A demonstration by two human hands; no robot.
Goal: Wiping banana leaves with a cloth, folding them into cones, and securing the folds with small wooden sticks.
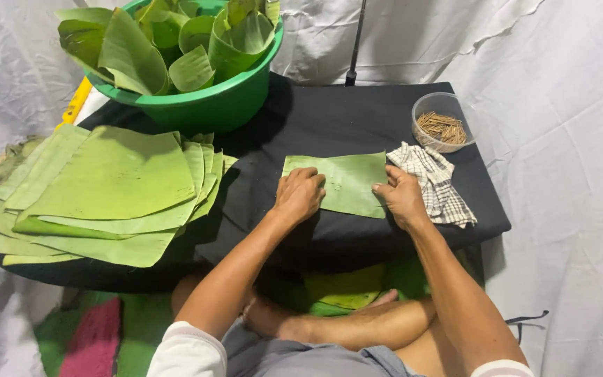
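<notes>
A rectangular piece of green banana leaf (347,180) lies flat on the black-covered low table (329,119). My left hand (300,193) presses on the leaf's left part with its fingers curled under. My right hand (400,195) rests on the leaf's right edge, fingers bent against it. Neither hand has lifted the leaf off the table.
A stack of large flat banana leaves (106,188) lies at the left. A green basin (204,105) with rolled leaves stands at the back. A clear bowl of small wooden sticks (442,124) and a checked cloth (435,181) sit at the right. White sheeting surrounds the table.
</notes>
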